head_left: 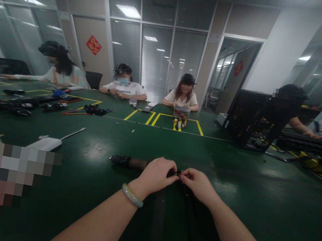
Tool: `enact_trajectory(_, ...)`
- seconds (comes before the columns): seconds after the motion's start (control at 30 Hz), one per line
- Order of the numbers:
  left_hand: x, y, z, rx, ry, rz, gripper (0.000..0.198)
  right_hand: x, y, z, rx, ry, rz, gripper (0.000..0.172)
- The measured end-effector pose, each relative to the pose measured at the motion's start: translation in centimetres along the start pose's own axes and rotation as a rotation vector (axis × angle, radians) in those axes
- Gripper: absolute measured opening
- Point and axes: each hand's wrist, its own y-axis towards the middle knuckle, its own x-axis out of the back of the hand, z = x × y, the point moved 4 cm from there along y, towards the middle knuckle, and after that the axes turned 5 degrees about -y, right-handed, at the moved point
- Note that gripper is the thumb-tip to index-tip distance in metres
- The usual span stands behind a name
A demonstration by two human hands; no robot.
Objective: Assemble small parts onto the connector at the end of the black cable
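A dark electric screwdriver (130, 162) with a brownish middle lies on the green table, its narrow tip pointing left. My left hand (157, 174), below a pale bangle, is wrapped over its rear part and hides it; thumb and fingers come together at the right end. Close against those fingertips, my right hand (195, 184) is closed in a pinch at the tool's rear end. What the right fingers hold is too small and dark to tell. A black cord (190, 211) runs from near there toward me.
A white adapter with a short cable (46, 142) lies at left, near a pixelated area. Dark cables (94, 109) are heaped beyond it. A black computer case (250, 119) stands at back right. Across the table, a power supply (181, 114) with coloured wires sits before a co-worker.
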Motion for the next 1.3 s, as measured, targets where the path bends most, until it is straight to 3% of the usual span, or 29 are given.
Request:
enact_trajectory(0.17,0.03,0.08,-0.24,-0.009,0.034,0.037,0.005,0.12,-0.2,0.28,-0.013,-0.013,0.013,0.017)
enact_trajectory(0.4,0.08,-0.02,-0.17,-0.008,0.022,0.014,0.016,-0.06,0.11,-0.08,0.013,-0.03,-0.021,0.018)
enact_trajectory(0.63,0.22,0.1,-0.44,-0.02,-0.006,0.019,0.005,-0.15,0.17,-0.2,0.002,-0.033,-0.014,0.02)
enact_trajectory(0.83,0.29,0.03,-0.37,0.018,0.007,0.029,0.017,0.15,0.04,0.01,-0.013,-0.065,-0.007,0.021)
enact_trajectory(1.3,-0.08,0.11,0.04,0.006,0.02,0.049,0.012,0.29,0.3,0.0,-0.035,-0.079,0.027,0.022)
